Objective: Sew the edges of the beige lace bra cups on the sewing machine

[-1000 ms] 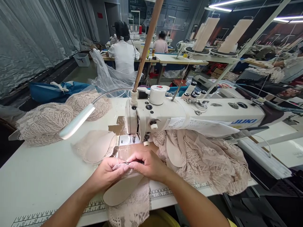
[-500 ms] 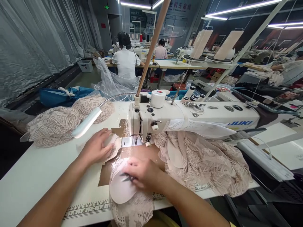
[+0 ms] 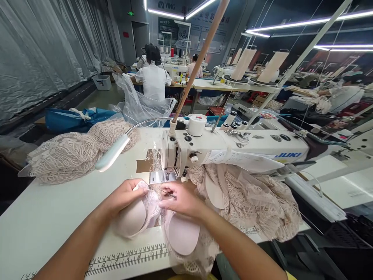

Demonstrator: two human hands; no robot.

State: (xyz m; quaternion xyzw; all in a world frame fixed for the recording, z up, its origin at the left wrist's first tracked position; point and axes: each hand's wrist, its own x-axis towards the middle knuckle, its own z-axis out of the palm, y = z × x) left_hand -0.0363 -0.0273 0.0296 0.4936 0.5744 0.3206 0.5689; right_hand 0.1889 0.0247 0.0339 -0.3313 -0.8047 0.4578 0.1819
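Observation:
My left hand (image 3: pixel 125 196) is closed on the top edge of a beige padded bra cup with lace trim (image 3: pixel 134 217), just in front of the white sewing machine (image 3: pixel 233 149). My right hand (image 3: pixel 180 200) pinches small thread snips (image 3: pixel 169 193) pointed toward that lace edge. Its palm rests over a second beige cup (image 3: pixel 182 235) lying near the table's front edge. The machine's needle area (image 3: pixel 167 173) is right behind both hands.
A heap of lace pieces (image 3: pixel 253 198) lies under the machine arm at right, another lace pile (image 3: pixel 72 153) at back left. A gooseneck lamp (image 3: pixel 112 153) reaches over the white table (image 3: pixel 43 221) with its printed ruler (image 3: pixel 128 258). Other people sit at machines behind.
My left hand reached out to the cup left of the needle and brought it back beside the cup under my right hand. My right hand moved forward with the snips.

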